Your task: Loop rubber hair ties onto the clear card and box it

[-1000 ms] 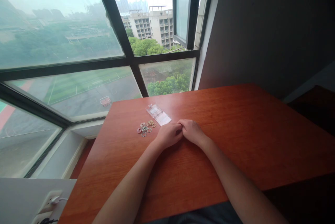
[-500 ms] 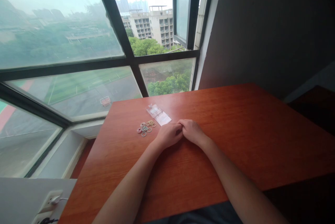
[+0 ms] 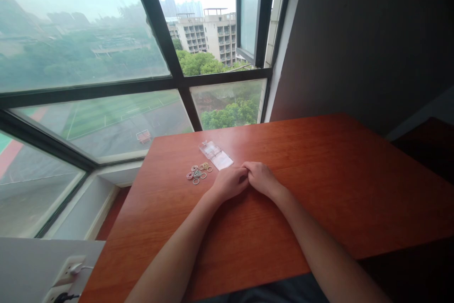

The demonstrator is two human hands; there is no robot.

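- On the table (image 3: 319, 175), toward its window-side edge: loose rings (image 3: 196, 174) in a small cluster, with the box (image 3: 222, 161) lying just beyond and to their right.
- Box: unfolded, one half clear, the other with a white face. Contents hard to read at this size; can't make out any ring in it.
- Rings: pinkish, yellowish and greenish-grey ones, mostly touching or overlapping, a few lying apart at the rim of the cluster (too small for a sure count).
- Left hand (image 3: 230, 183): fingers curled, resting on the table, nearest to the box and rings. Gap to the box corner unclear from this angle.
- Right hand (image 3: 261, 176): curled in, fingertips meeting the left. Palms hidden, so can't tell if either holds anything; nothing pokes out.
- Done, by my read: box spread flat, rings out on the table.
- Not done: box not closed, rings not gathered or neatly separated by colour, neither hand on a ring. Reads as a pause, with the handling of the rings hardly begun.
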